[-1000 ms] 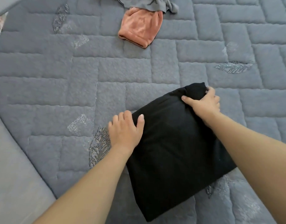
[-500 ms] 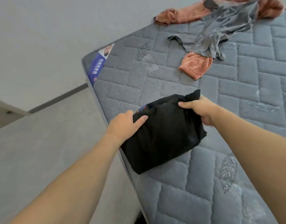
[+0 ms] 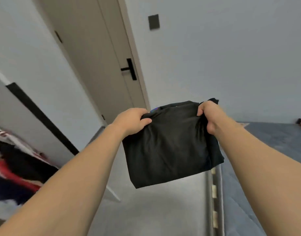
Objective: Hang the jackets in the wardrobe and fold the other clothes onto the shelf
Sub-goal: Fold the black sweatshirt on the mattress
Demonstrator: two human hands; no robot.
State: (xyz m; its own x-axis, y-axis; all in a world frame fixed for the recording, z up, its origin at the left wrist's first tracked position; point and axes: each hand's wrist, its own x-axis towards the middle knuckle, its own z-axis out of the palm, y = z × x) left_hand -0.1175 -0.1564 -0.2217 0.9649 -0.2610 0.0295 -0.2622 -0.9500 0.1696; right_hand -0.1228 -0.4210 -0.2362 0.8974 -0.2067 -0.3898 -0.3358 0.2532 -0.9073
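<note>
Gripping folded black garment, now lifted off mattress, both hands

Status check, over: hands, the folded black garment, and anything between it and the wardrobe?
Left hand and right hand both grip the folded black garment's top edge. It hangs clear of the bed. Nothing visibly blocking; wardrobe shelf not identifiable.

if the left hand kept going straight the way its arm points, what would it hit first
Apart from the folded black garment it already grips, the left hand seems headed for the closed door beyond. Nothing else shows in between, though depth is hard to judge.
</note>
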